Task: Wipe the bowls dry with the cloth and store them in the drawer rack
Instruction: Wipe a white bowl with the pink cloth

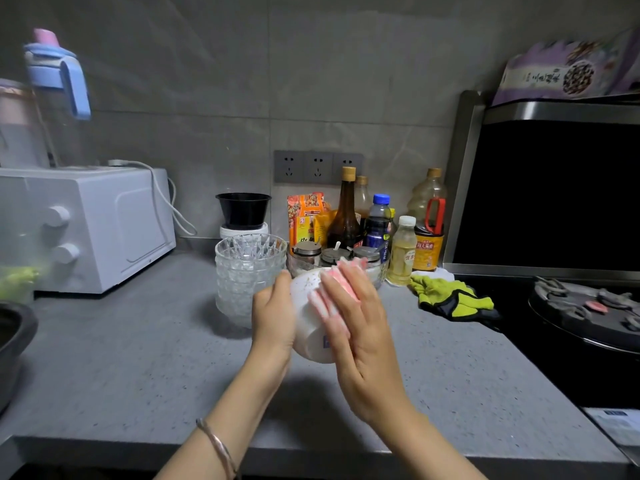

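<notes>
Item 1: white bowl (308,327). Held above the grey counter (138,358), tipped on its side with the base toward the camera and the rim toward the wall.

Item 2: left hand (273,313). Grips the bowl's left side, thumb at the rim. A bracelet (218,445) sits on the wrist.

Item 3: right hand (360,334). Fingers straight, flat against the bowl's right side, pressing the cloth onto it.

Item 4: cloth (353,265). Pink and white, sandwiched between the right hand and the bowl, its edge showing past the fingertips.

Item 5: glass bowls (247,271). 1 stack on the counter, just left of the white bowl.

Surroundings: white oven (104,226) at left, 3 sockets (317,167) on the wall, bottles (346,213) behind the hands, green gloves (446,296) beside the hob (588,306).
</notes>
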The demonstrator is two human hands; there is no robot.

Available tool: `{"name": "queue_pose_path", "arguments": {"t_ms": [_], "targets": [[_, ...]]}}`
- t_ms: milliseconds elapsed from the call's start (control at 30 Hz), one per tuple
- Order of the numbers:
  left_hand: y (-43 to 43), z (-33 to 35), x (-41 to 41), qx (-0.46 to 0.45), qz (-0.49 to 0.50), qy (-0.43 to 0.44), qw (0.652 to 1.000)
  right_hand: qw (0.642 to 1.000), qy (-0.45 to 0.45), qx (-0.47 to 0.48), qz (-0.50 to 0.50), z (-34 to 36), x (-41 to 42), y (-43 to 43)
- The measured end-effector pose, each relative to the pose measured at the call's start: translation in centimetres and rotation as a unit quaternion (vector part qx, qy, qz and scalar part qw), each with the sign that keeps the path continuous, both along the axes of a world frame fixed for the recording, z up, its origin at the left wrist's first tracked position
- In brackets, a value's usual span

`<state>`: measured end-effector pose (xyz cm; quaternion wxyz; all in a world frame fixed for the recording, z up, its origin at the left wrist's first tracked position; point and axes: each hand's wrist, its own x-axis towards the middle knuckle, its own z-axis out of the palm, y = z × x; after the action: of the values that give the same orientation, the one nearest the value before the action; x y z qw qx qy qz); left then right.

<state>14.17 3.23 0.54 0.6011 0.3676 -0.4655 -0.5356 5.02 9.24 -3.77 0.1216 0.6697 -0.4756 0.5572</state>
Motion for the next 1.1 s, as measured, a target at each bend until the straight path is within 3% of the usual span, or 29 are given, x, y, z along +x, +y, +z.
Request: {"name": "queue_pose_path", "arguments": {"t_ms": [100,200,267,400,500,600,667,800,867,933,1000,1100], "targets": [[0.2,0.0,-0.2,-0.02,-0.013,-0.015,1.0,0.994,-0.096,0.024,0.038,1.6,-0.5,-0.3],[0.1,-0.6,-0.3,0.002,-0.017,0.032,0.999,0.946,-0.284,0.085,0.13,2.6,-0.5,-0.5],[-0.1,-1.2,-0.4,0.029,-0.024,0.073,0.997,0.915,-0.359,0.106,0.148,2.9,-0.8,-0.7],[-0.4,-2.2,-0.5,0.064,-0.084,0.129,0.986,0.879,-0.423,0.153,0.16,2.6,-1.5,-1.2],[-0.8,-2.7,-0.4,0.066,-0.113,0.085,0.988,0.872,-0.438,0.181,0.125,2.6,-1.8,-1.1],[-1.8,-3.0,0.0,0.057,-0.139,-0.085,0.985,0.891,-0.417,0.159,0.088,3.2,-2.2,-0.7],[-2.2,-3.1,0.7,0.092,-0.23,-0.16,0.956,0.912,-0.38,0.123,0.095,3.5,-2.5,-0.4],[-2.5,-3.2,2.5,0.235,-0.416,-0.134,0.868,0.973,-0.202,0.081,0.077,2.1,-3.6,-0.6],[-2.2,-3.0,2.8,0.268,-0.456,-0.099,0.843,0.982,-0.147,0.093,0.072,1.6,-3.6,-0.3],[-1.7,-3.2,2.6,0.262,-0.446,-0.092,0.851,0.971,-0.182,0.117,0.098,2.5,-3.2,0.2],[-1.3,-3.7,2.1,0.239,-0.391,-0.089,0.884,0.966,-0.195,0.146,0.092,3.4,-3.2,0.5],[-0.8,-4.0,1.5,0.166,-0.302,-0.11,0.932,0.974,-0.036,0.223,0.023,3.7,-4.0,0.5]]}}
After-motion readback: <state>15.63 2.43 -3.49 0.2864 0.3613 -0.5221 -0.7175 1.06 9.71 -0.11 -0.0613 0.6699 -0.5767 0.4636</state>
